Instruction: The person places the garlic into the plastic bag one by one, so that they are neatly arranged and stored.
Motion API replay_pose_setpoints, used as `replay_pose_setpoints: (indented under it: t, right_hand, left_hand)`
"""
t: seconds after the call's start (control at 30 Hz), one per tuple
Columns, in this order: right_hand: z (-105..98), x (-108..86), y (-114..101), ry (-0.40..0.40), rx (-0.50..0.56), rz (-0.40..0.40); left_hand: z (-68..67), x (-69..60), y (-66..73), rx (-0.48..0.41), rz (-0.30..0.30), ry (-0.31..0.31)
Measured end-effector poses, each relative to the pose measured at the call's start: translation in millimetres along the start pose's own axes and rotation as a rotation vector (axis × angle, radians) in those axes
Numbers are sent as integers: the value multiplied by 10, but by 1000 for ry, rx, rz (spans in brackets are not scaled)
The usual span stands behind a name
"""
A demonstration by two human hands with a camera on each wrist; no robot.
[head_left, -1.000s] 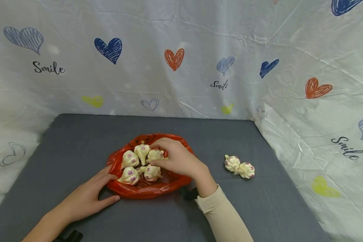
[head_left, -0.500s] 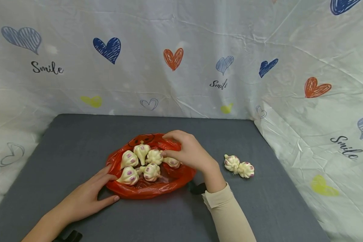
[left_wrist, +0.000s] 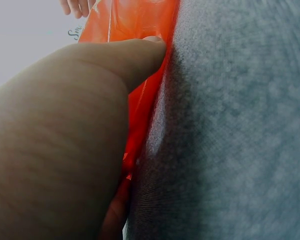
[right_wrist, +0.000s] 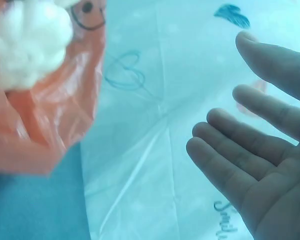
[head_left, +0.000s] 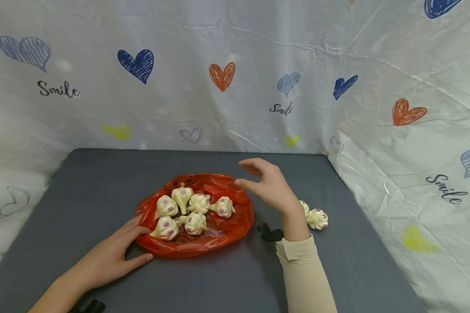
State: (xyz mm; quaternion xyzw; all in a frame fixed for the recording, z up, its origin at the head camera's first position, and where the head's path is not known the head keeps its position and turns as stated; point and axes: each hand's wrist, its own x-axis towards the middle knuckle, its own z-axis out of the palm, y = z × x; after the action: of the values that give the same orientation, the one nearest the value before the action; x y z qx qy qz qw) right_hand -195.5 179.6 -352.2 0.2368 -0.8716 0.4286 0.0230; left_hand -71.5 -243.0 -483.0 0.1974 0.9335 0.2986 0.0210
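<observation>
A red plastic bag (head_left: 227,232) lies open on the table with several garlic bulbs (head_left: 196,223) inside it. My left hand (head_left: 115,254) rests against the bag's left side, thumb and fingers extended along its edge. In the left wrist view the thumb (left_wrist: 140,57) touches the red plastic. Off the bag's right rim, my right hand (head_left: 272,184) is raised with nothing in it; the right wrist view shows its fingers (right_wrist: 250,135) spread loosely. Two more garlic bulbs (head_left: 318,219) lie on the table at the right, one partly hidden behind the right wrist.
The dark grey table (head_left: 102,187) runs back to a white curtain (head_left: 254,34) printed with hearts and "Smile". A black strap-like item (head_left: 269,233) sits at the right wrist, and another black piece (head_left: 94,306) shows near the left wrist.
My right hand has let go of a garlic bulb at the right inside the bag, then risen and moved right, out past the rim. The left hand has stayed in place.
</observation>
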Motion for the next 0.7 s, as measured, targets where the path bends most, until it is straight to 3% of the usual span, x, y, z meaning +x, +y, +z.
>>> replay_pose_setpoints:
  t: [0.33, 0.7]
  right_hand:
    - [-291, -89, 182, 82, 0, 71]
    - [-551, -192, 371, 114, -5, 131]
  left_hand:
    - [18, 5, -21, -5, 1, -1]
    - [-2, -1, -1, -11, -5, -9]
